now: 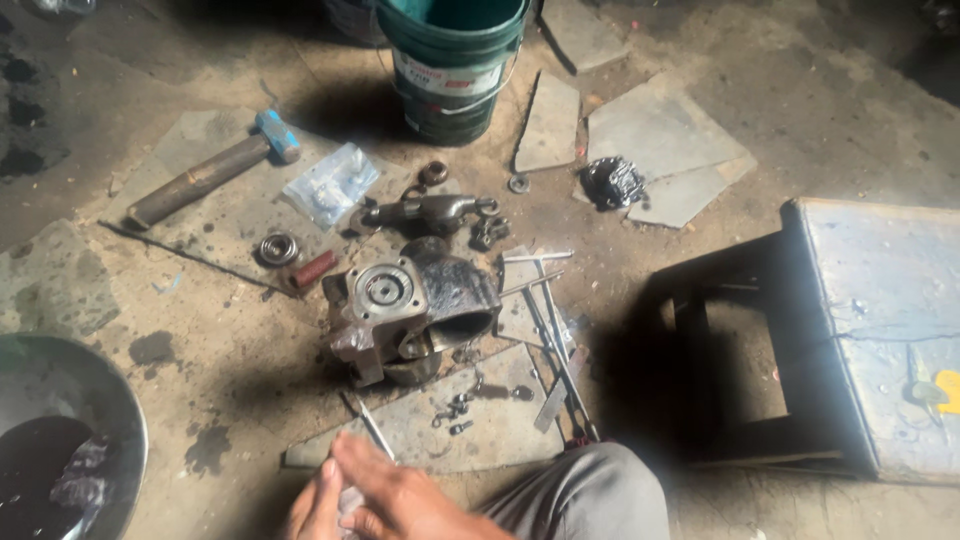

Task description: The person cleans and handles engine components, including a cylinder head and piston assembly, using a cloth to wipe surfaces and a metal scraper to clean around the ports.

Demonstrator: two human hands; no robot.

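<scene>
My left hand [313, 510] and my right hand [400, 495] meet at the bottom edge, pressed together around a small pale piece [350, 500] that they mostly hide. A thin metal rod [374, 428] slants up from behind my right fingers; whether a hand grips it I cannot tell. Just beyond lies a flat stone slab [500, 430] with small bolts [455, 412] on it. Farther out sits a greasy metal housing [410, 305] with a round flanged face.
Long thin rods [555, 345] lie right of the housing. A hammer [215, 168], plastic bag [330, 185], bearing [277, 248], lever part [430, 210] and gear [612, 182] lie behind. A green bucket [452, 65] stands at the back, a metal basin [95, 400] left, a stool [860, 330] right.
</scene>
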